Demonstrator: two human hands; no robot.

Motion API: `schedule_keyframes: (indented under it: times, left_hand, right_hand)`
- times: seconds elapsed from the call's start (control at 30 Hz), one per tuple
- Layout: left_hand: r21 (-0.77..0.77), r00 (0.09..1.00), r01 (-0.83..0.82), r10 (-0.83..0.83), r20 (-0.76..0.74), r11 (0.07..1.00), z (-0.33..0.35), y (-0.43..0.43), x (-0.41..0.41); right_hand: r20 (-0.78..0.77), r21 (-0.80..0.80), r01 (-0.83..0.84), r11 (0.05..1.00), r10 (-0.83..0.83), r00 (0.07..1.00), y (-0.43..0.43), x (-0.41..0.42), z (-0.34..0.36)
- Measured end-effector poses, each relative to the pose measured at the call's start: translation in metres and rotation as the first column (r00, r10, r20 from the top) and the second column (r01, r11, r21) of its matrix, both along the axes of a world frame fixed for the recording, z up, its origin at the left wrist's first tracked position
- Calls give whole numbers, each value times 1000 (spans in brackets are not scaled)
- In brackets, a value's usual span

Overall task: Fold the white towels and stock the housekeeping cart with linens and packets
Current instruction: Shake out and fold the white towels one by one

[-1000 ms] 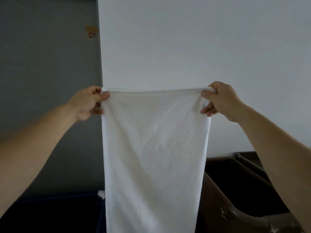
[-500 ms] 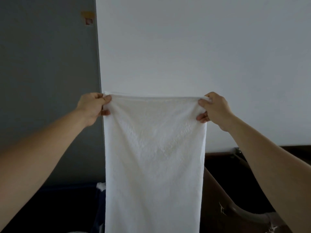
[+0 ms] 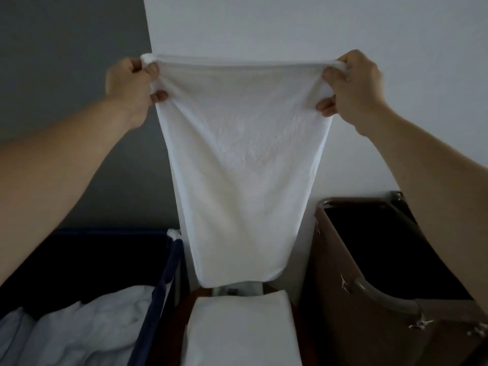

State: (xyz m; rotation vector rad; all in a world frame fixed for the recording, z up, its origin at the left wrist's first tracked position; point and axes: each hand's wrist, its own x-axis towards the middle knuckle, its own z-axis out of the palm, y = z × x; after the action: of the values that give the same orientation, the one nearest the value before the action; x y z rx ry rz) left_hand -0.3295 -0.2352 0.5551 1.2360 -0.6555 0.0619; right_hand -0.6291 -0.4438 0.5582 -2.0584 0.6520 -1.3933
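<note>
- We hold a white terry-cloth towel (image 3: pixel 245 159) up in front of us by its top edge, which is stretched taut between our two hands.
- Our left hand (image 3: pixel 129 85) pinches the towel's top left corner, with fingers and thumb curled round a bunch of cloth.
- Our right hand (image 3: pixel 353 85) grips the top right corner the same way, the cloth gathered inside its curled fingers.
- From the hands the towel hangs straight down and narrows toward a rounded lower end. Its surface is soft, nubbly and faintly creased.
- Below its lower edge lies a smooth, flat, folded white linen stack (image 3: pixel 240 328).
- At lower left, crumpled white sheets (image 3: pixel 79 328) lie in a dark navy fabric hamper (image 3: pixel 163 283).
- At lower right stands a brown hard-sided bin (image 3: pixel 343 260) with rounded corners and a dark interior.
</note>
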Motion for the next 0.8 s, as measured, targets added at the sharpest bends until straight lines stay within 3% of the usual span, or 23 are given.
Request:
schedule_keyframes:
  times: [0.2,0.47,0.67,0.8]
  left_hand:
    - [46,976,211,-209,-55,976,-41,54,-28]
    - [217,932,354,-323,-166,910,-118,151,-87]
    - [324,898,417,-330,-292,849,-186,208,-123]
    - [422,885,430,-281,-371,798,-233,210,-126]
  right_hand:
    - [-41,34,-45,998,47,998,25,-33,-37]
    - [-144,176,-48,983,74,987,88,-89,-120]
    - [-301,238,-32,971,105,948,133,-124,-180]
    - [-493,196,34,980,68,867,135,-130,-217]
